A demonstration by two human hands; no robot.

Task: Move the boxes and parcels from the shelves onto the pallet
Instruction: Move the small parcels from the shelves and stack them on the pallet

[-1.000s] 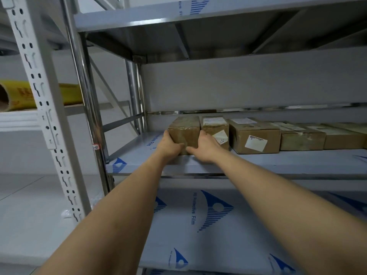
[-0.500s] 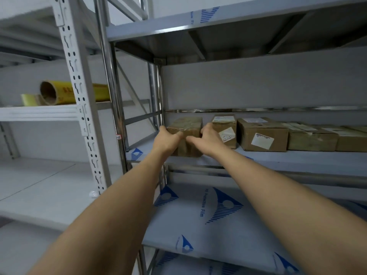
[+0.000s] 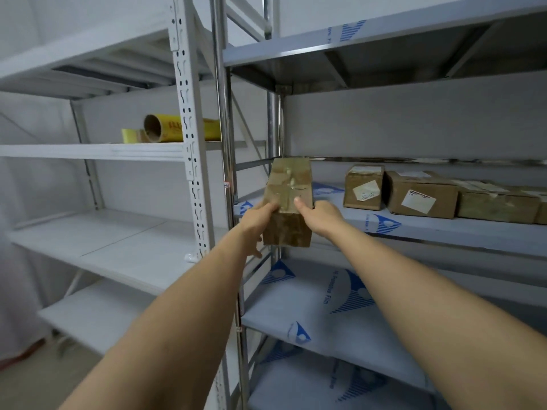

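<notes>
A taped brown box (image 3: pixel 288 199) is held in the air in front of the steel shelf (image 3: pixel 444 232), tilted with its far end up. My left hand (image 3: pixel 257 221) grips its left side and my right hand (image 3: pixel 321 216) grips its right side. Several more brown boxes stay in a row on the same shelf: a small one with a white label (image 3: pixel 363 187), a wider labelled one (image 3: pixel 420 196), and others (image 3: pixel 500 202) running off to the right. No pallet is in view.
The steel rack's upright post (image 3: pixel 226 179) stands just left of the held box. A white rack (image 3: pixel 118 247) on the left carries a yellow film roll (image 3: pixel 177 128). Lower steel shelves (image 3: pixel 325 315) wear blue-printed protective film. Floor shows at bottom left.
The box has come off the shelf toward me, held in both hands and tipped up. The view has swung left, showing more of the white rack.
</notes>
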